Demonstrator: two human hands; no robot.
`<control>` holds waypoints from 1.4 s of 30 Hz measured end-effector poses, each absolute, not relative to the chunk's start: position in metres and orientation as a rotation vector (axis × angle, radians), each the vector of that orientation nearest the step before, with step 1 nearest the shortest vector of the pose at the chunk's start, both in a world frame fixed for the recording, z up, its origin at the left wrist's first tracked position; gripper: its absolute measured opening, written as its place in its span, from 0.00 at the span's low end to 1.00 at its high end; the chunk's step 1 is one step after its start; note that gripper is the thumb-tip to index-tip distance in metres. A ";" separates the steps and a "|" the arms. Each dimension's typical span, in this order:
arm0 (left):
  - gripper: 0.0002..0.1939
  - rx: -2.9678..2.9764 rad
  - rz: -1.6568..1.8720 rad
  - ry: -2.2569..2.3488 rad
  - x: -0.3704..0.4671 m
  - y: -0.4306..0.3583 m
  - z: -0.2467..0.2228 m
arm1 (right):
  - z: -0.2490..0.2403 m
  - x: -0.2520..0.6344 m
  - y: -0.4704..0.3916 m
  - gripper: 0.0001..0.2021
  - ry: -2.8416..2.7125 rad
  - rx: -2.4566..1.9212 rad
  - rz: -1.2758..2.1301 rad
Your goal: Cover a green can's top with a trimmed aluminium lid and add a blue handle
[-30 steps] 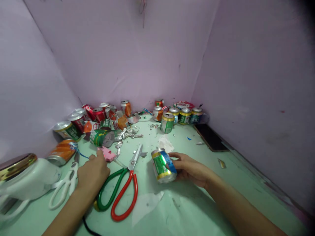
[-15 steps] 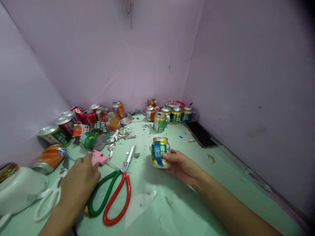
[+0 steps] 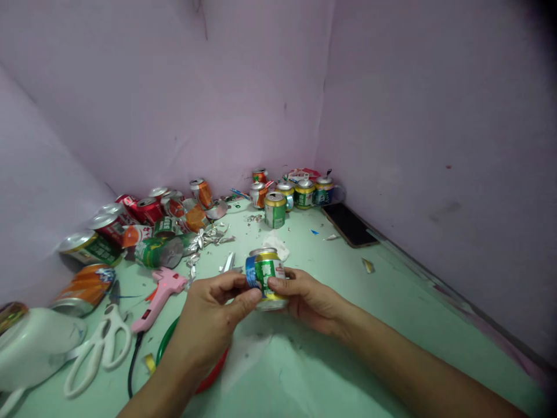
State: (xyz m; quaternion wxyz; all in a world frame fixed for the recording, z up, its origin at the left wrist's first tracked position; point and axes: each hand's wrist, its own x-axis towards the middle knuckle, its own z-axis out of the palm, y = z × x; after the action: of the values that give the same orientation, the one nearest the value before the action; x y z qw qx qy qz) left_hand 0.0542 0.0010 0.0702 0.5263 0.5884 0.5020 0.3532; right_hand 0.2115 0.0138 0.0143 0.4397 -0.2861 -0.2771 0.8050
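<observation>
A short green-and-yellow can (image 3: pixel 270 273) is held upright over the table by my right hand (image 3: pixel 311 296), its thumb across the front. A curved blue strip (image 3: pixel 251 271) stands out from the can's left side like a handle. Fingers of my left hand (image 3: pixel 221 307) are closed on that strip, thumb low at the front. Beneath my left forearm lie the large scissors (image 3: pixel 213 371) with red and green handles, mostly hidden. A pink glue gun (image 3: pixel 159 296) rests on the table left of my left hand.
White-handled scissors (image 3: pixel 98 342) lie beside a white rounded object (image 3: pixel 37 339) at the left. Drink cans (image 3: pixel 150 210), a cut green can piece (image 3: pixel 152 251) and foil scraps (image 3: pixel 209 235) crowd the back left. A green can (image 3: pixel 275 210), decorated cans (image 3: pixel 303 194) and a phone (image 3: pixel 348 223) stand or lie farther back.
My left hand has let go of the pink glue gun, leaving it on the table, and moved right to grip the blue strip. The can has come slightly left in my right hand.
</observation>
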 end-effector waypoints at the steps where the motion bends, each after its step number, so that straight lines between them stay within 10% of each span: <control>1: 0.06 1.409 0.854 1.213 0.053 0.002 0.068 | 0.015 0.212 0.014 0.19 -0.684 -0.707 2.000; 27: 0.03 1.820 1.096 1.399 0.049 -0.004 0.047 | 0.014 0.206 0.010 0.21 -0.671 -0.634 1.918; 42: 0.11 2.581 1.498 0.630 0.046 -0.004 0.037 | 0.004 0.209 0.017 0.35 -1.075 -0.450 1.615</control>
State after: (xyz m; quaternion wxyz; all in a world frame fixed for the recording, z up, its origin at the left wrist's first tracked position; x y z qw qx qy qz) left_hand 0.0460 -0.0041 0.0375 0.0457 0.8454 0.2064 0.4905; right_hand 0.2092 0.0173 0.0036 0.5441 -0.1895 -0.4528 0.6804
